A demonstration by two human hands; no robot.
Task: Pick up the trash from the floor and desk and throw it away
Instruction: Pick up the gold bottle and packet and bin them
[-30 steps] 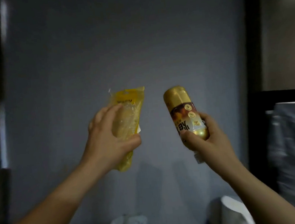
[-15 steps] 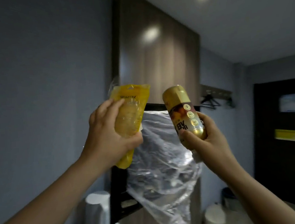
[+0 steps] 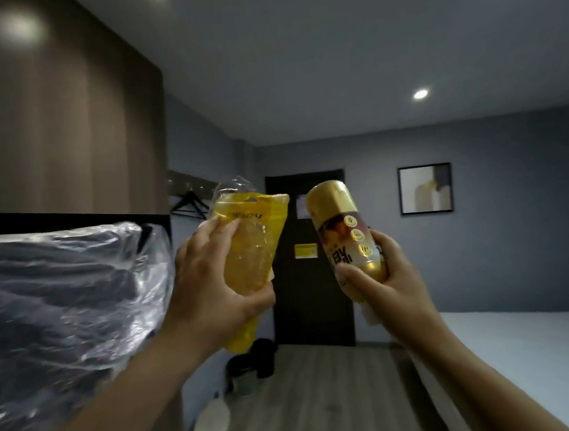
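Up high, left hand (image 3: 210, 283) grips a crinkled yellow wrapper (image 3: 250, 252); right hand (image 3: 382, 286) clutches a gold can (image 3: 344, 227).

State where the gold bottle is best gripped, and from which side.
Its lower body, wrapped from the right and below, as the right hand does now. The gold bottle is a smooth round cylinder that a hand can encircle; it leans top-left, and its domed top would probably slip.
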